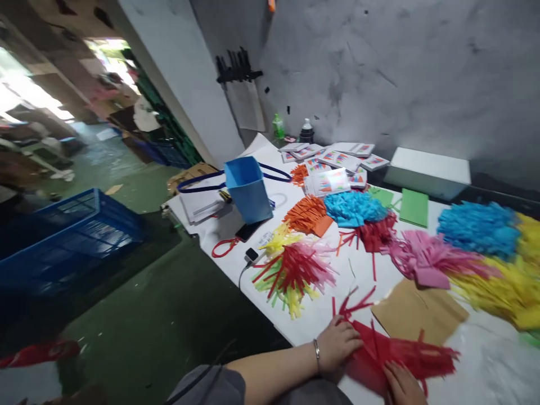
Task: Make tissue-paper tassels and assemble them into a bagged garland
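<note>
Red fringed tissue paper [405, 354] lies across the front edge of the white table, its cut strips spreading to the right and toward the back. My left hand [337, 344], with a bracelet at the wrist, has its fingers closed at the paper's left edge. Lower down, my right hand [403, 385] grips the same red paper at its near side; its thumb is hidden and the frame cuts off part of it. Beneath the strips and behind them is a flat brown paper sheet [415, 309].
Behind my hands lie a multicoloured tassel bunch [299, 267], pink fringe [430, 253], blue fringe [478, 230] and orange fringe [307, 214]. A blue box [248, 191], a small watch-like device [251, 255] and printed packs [333, 181] share the table [270, 304]. A blue crate [97, 219] stands left.
</note>
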The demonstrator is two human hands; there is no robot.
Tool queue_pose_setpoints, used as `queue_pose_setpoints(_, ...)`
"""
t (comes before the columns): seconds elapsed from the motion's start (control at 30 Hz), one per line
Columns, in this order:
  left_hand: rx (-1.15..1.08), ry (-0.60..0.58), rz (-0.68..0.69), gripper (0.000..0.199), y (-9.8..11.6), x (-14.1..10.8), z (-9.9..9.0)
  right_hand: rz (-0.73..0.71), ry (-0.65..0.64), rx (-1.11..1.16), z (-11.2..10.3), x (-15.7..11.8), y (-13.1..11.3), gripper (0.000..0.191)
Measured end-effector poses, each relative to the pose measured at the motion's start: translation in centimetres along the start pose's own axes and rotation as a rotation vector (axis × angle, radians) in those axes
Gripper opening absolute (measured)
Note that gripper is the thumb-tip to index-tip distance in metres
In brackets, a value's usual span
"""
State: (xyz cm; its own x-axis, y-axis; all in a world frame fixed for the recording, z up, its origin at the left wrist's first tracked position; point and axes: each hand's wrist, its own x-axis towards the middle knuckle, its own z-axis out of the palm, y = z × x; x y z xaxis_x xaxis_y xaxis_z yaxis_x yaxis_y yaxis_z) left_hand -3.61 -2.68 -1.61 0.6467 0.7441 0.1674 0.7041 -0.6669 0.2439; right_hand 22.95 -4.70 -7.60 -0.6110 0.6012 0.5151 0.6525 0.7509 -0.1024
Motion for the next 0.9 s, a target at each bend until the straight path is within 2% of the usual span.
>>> queue_pose_setpoints(0.07,-0.064,0.01,0.011,0.038,1.3,-0.4,0.8,0.072,-0.032,-0.037,-0.7,0.0,-1.2,0.031)
queue_pose_setpoints(0.1,-0.088,0.009,-0.003,0.036,2.0,-0.4,1.4,0.094,-0.066,-0.027,-0.9,0.2,-1.8,0.032)
queue_pose_setpoints(0.2,-0.128,-0.01,-0.084,0.019,3.5,-0.2,2.4,0.17,-0.026,0.018,-1.8,1.1,-3.3,0.033)
queue_pose_setpoints(0.5,-0.24,-0.092,-0.161,0.023,4.3,0.0,0.9,0.413,-0.158,0.236,-4.9,2.3,-3.9,0.022)
queue_pose_setpoints(0.67,-0.157,-0.084,-0.102,0.03,5.0,-0.8,2.4,0.629,-0.242,0.252,-4.9,5.1,-4.4,0.024)
queue_pose_setpoints(0.8,-0.091,-0.081,-0.08,0.028,5.6,-1.6,3.4,0.64,-0.329,0.42,-4.2,8.1,-4.9,0.022)
queue_pose_setpoints(0.9,-0.068,-0.061,-0.084,0.024,5.8,-1.9,3.7,0.684,-0.329,0.513,-4.1,9.0,-4.9,0.023)
